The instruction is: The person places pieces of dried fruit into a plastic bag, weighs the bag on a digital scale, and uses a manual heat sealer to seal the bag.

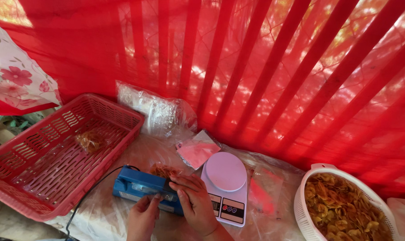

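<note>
A blue heat sealer (137, 185) lies on the plastic-covered table near the front edge. My right hand (196, 201) presses down on the sealer's right end. My left hand (144, 216) touches the sealer's front edge from below, fingers pinching at something I cannot make out. A small clear bag of chips (164, 170) sticks out behind the sealer's bar. A white kitchen scale (225, 185) stands just right of my right hand.
A red plastic basket (28, 178) at the left holds one small bag of chips (90, 142). A white colander (303, 207) full of yellow chips stands at the right. A pile of clear bags (155, 109) lies at the back against the red cloth.
</note>
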